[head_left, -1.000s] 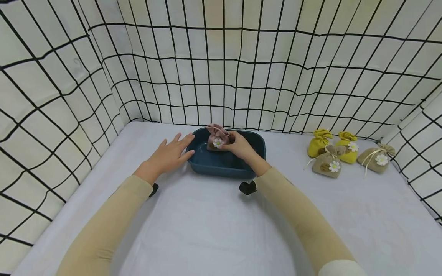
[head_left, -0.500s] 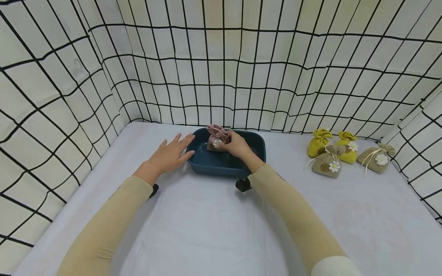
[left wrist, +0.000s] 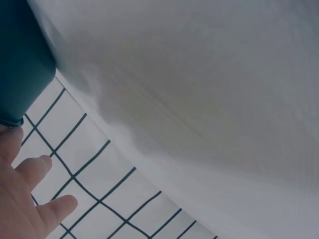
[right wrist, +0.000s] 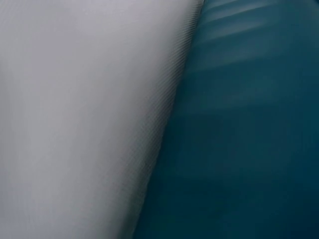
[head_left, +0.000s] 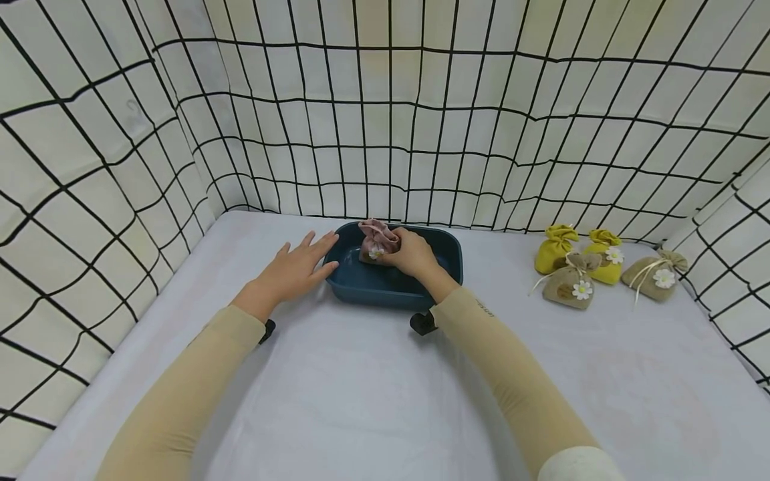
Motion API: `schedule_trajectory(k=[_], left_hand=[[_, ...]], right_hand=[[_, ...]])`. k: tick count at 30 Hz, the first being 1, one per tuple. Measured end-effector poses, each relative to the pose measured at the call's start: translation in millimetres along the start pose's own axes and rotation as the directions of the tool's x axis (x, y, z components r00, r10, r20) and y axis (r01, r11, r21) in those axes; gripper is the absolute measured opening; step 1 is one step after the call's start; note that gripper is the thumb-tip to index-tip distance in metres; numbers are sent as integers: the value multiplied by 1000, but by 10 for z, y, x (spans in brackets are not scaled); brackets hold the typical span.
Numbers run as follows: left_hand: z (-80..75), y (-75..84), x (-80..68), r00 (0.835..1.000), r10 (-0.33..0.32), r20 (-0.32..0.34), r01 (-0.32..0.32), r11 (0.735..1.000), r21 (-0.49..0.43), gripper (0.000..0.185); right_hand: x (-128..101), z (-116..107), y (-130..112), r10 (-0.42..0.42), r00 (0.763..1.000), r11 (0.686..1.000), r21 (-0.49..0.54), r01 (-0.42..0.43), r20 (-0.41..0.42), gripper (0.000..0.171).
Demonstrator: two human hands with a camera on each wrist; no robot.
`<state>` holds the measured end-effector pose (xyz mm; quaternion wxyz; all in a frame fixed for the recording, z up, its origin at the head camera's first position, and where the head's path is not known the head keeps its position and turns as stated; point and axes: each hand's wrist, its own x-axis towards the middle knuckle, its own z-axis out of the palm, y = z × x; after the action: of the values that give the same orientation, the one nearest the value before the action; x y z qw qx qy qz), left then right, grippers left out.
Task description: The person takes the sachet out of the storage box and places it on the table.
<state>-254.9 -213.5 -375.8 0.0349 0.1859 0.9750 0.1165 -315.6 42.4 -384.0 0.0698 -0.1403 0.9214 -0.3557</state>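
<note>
A dark blue rectangular basin (head_left: 385, 297) stands near the back of the white-covered table. Inside its left half is a small pink drawstring pouch (head_left: 375, 239) with a white flower on its front. My right hand (head_left: 416, 255) reaches over the basin and grips the pouch from its right side. With fingers spread, my left hand (head_left: 293, 270) touches the basin's left rim. In the left wrist view the left fingertips (left wrist: 15, 134) lie right at the rim. Only the basin's outer wall (right wrist: 239, 129) and white cloth fill the right wrist view; the right hand is out of that picture.
To the right lie two yellow pouches (head_left: 552, 254) and two tan pouches with white flowers, a front one (head_left: 568, 294) and a far-right one (head_left: 650, 280). Black wire grid (head_left: 391, 120) over white sheeting encloses the table at back and sides.
The right forearm has shifted slightly left. The pink pouch has tipped and turned a little, its flower now lower and partly hidden by the right fingers. The left hand stays put.
</note>
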Motion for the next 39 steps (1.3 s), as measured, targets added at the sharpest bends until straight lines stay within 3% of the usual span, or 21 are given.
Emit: schedule_trajectory(k=[28,39], left_hand=[[12,-1,12,1000,8,5,-8,1000,-8,68],[-1,-1,-14,1000,4,-4,-4,1000,-10,68]], right_hand=[[-31,-8,13,8,999,998,66,-5,-51,42],[-58,-105,-19,-14,999,989,145,22,-50,53]])
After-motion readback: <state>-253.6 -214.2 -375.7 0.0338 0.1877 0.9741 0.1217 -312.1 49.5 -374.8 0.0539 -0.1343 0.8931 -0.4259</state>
